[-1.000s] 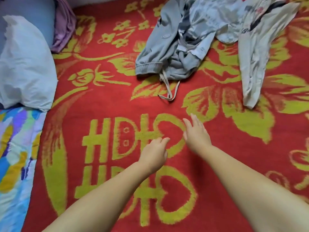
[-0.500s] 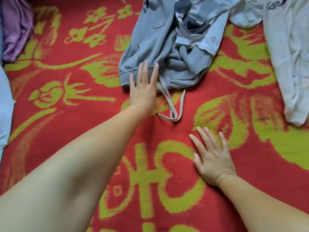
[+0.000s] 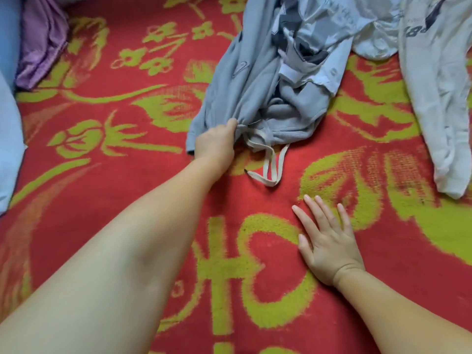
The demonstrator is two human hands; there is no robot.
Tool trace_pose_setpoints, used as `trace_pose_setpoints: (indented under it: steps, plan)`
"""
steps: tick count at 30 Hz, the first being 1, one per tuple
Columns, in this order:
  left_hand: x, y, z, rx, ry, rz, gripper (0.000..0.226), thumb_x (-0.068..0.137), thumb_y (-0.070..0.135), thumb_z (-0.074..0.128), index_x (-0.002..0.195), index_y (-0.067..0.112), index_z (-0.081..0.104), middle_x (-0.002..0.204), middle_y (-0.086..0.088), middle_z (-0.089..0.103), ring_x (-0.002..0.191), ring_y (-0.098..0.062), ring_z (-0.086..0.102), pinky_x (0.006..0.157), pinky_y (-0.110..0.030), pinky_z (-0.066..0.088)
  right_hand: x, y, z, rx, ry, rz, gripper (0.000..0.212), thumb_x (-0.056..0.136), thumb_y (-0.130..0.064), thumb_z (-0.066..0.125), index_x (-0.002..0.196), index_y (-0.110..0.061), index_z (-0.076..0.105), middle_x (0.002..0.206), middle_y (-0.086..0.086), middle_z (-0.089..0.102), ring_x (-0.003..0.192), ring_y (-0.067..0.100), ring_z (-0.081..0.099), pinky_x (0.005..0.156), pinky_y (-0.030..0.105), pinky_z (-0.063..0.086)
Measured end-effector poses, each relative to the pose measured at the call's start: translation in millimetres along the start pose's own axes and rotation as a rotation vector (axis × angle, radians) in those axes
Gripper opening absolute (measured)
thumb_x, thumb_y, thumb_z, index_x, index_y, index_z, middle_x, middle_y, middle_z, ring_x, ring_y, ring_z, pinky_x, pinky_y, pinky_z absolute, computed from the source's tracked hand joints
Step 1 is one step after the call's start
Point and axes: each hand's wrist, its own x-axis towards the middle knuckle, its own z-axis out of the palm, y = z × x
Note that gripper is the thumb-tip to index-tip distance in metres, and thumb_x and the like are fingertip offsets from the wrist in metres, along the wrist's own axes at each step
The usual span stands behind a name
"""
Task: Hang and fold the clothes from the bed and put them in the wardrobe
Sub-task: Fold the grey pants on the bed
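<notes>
Left hand (image 3: 215,140) grips grey trousers (image 3: 255,80) at the waistband, on the bed (image 3: 107,190).

Left fingers curl round the fabric; a pale drawstring (image 3: 270,167) trails toward the near side. Right hand (image 3: 327,241) lies flat on the red and green blanket, fingers straight and spread. Far right: light shirt (image 3: 444,85). Far left: purple cloth (image 3: 40,44), pale pillow (image 3: 7,139).

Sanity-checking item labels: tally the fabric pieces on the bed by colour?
Grey: 1, trousers, gripped at the waistband by left hand
Pale blue: 1, shiny garment
White: 1, printed top
Purple: 1, cloth
Total: 4
Right hand lies flat on the red blanket.
</notes>
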Motion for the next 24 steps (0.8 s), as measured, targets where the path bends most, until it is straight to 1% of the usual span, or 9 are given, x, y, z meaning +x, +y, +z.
trace_pose_setpoints:
  steps: [4,7,10,12,13,15,18,21,24]
  plan:
    - [-108.0,26.3,10.3,0.040,-0.086,-0.007,0.032,0.091,0.009,0.039,0.121,0.014,0.048,0.103,-0.007,0.064,0.095,-0.027,0.064,0.066,-0.038,0.047,-0.6,0.6,2.1,0.005,-0.016,0.013,0.061,0.086,-0.039,0.028,0.140,-0.021,0.049,0.151,0.005,0.039,0.141,0.022,0.031,0.115,0.048,0.010]
    - [-193.2,45.5,-0.8,0.108,-0.100,0.072,0.024,0.083,0.021,0.044,0.093,0.019,0.066,0.071,0.004,0.065,0.065,-0.011,0.066,0.049,-0.026,0.047,-8.4,0.2,0.9,-0.001,-0.100,0.060,0.066,0.087,-0.041,0.017,0.146,-0.022,0.038,0.156,0.001,0.030,0.145,0.020,0.024,0.118,0.045,0.004]
    - [-259.5,65.2,-6.3,-0.051,-0.389,0.017,0.034,0.088,0.014,0.047,0.122,0.014,0.047,0.104,-0.004,0.065,0.095,-0.024,0.065,0.068,-0.036,0.047,-42.7,-8.0,-5.5,0.019,-0.256,0.165,0.059,0.094,-0.038,0.026,0.151,-0.023,0.024,0.160,-0.002,0.015,0.148,0.016,0.010,0.118,0.044,0.002]
    - [-293.3,81.9,-22.0,-0.217,-0.478,-0.024,0.033,0.092,0.015,0.042,0.124,0.011,0.038,0.113,-0.011,0.062,0.102,-0.033,0.061,0.069,-0.039,0.039,-77.5,-20.1,-17.6,0.101,-0.397,0.222,0.064,0.096,-0.036,0.042,0.153,-0.021,0.017,0.162,-0.002,0.006,0.149,0.015,0.006,0.119,0.044,0.007]
    - [-306.9,92.1,-37.2,-0.279,-0.471,-0.045,0.029,0.094,0.019,0.041,0.122,0.011,0.038,0.112,-0.013,0.063,0.101,-0.034,0.061,0.069,-0.038,0.037,-94.4,-28.0,-31.1,0.203,-0.475,0.247,0.071,0.094,-0.036,0.050,0.153,-0.020,0.015,0.162,-0.001,0.007,0.148,0.016,0.008,0.119,0.044,0.011]
    - [-325.8,112.8,-79.9,-0.399,-0.441,-0.074,0.028,0.096,0.029,0.039,0.118,0.011,0.041,0.109,-0.016,0.065,0.100,-0.037,0.060,0.071,-0.039,0.037,-118.5,-51.3,-71.5,0.602,-0.521,0.283,0.079,0.087,-0.031,0.064,0.152,-0.019,0.019,0.157,0.002,0.025,0.143,0.017,0.028,0.116,0.040,0.026]
    - [-330.8,133.0,-168.5,-0.495,-0.369,-0.049,0.028,0.094,0.034,0.044,0.110,0.011,0.045,0.107,-0.016,0.065,0.099,-0.037,0.058,0.076,-0.039,0.037,-132.1,-89.7,-147.5,1.099,-0.255,0.441,0.056,0.090,-0.026,0.061,0.142,-0.024,0.039,0.139,0.004,0.052,0.123,0.011,0.052,0.099,0.024,0.043]
    - [-325.3,134.6,-262.5,-0.589,-0.264,-0.008,0.024,0.094,0.040,0.046,0.093,0.017,0.041,0.097,-0.010,0.064,0.089,-0.033,0.058,0.063,-0.035,0.031,-122.6,-107.2,-223.1,1.159,-0.061,0.616,0.065,0.080,-0.049,0.052,0.138,-0.021,0.042,0.131,0.012,0.054,0.115,0.024,0.056,0.093,0.033,0.048]
    - [-328.6,127.0,-342.8,-0.692,-0.138,0.052,0.026,0.092,0.039,0.053,0.087,0.016,0.041,0.092,-0.011,0.063,0.083,-0.033,0.058,0.060,-0.036,0.037,-101.0,-107.0,-302.8,1.043,0.025,0.547,0.021,0.085,-0.031,0.055,0.106,-0.033,0.056,0.106,0.006,0.068,0.090,0.019,0.064,0.075,0.028,0.049]
